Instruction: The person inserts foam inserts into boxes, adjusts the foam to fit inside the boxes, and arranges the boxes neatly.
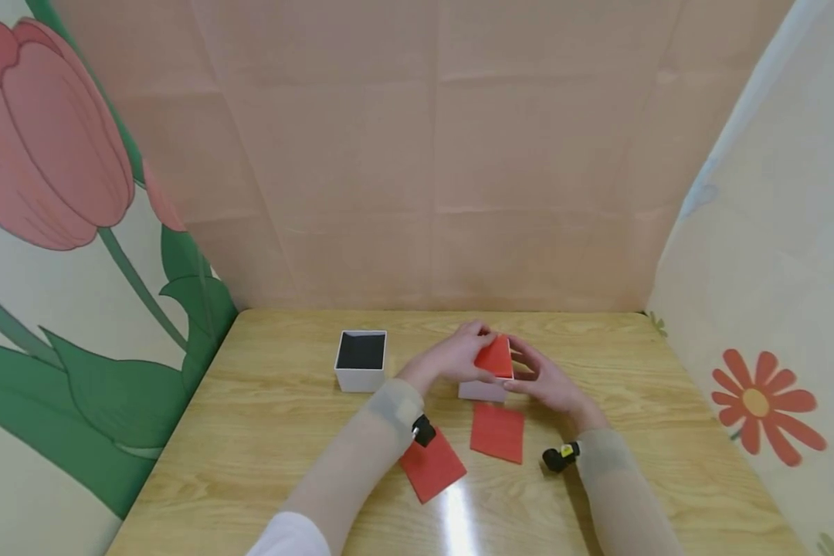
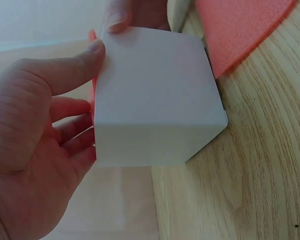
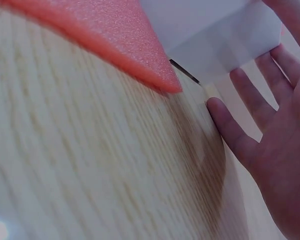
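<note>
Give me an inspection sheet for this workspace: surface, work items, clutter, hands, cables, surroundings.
Surface: light wooden table, with a glare spot near the front edge.
Work items: small white box at the table's middle; a red foam square is held tilted over its top.
Clutter: second white box with a dark inside, open, left of the hands; two loose red foam squares lie flat in front.
Hands: left hand and right hand flank the box, fingers on the foam square and the box.
Cables: nothing seen.
Surroundings: pink panel behind, tulip print on the left wall, flower print on the right.
</note>
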The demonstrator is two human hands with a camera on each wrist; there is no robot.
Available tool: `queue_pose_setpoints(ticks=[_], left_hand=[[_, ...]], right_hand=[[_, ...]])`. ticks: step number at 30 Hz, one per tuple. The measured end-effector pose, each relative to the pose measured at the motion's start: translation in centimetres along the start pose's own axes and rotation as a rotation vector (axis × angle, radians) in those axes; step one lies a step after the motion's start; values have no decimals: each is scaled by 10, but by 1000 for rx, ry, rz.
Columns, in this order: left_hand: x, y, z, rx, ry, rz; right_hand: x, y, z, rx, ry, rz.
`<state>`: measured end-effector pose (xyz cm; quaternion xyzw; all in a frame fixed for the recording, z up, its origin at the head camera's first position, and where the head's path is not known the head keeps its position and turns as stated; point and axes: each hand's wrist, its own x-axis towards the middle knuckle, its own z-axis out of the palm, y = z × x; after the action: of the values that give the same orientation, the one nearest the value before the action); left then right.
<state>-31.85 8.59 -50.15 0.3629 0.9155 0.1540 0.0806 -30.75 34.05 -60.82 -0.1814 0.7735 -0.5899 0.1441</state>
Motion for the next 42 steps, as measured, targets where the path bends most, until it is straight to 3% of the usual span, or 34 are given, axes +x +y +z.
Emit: queue_pose_setpoints(ticks=[9,15,28,33,42], left_hand=[[2,2,-2,8,-13,-19],[3,5,-2,15,22,-27],[15,17,7,107,93,11],[17,21,7,125,94,8],[20,25,7,249,71,14]], right_hand=[[1,0,1,6,-1,4],[2,2,-1,-5,2,-6],[-1,4,-6,-19,7,-27],[-2,3,-7,-24,5,-23],[0,3,-7,-23,2,-27]])
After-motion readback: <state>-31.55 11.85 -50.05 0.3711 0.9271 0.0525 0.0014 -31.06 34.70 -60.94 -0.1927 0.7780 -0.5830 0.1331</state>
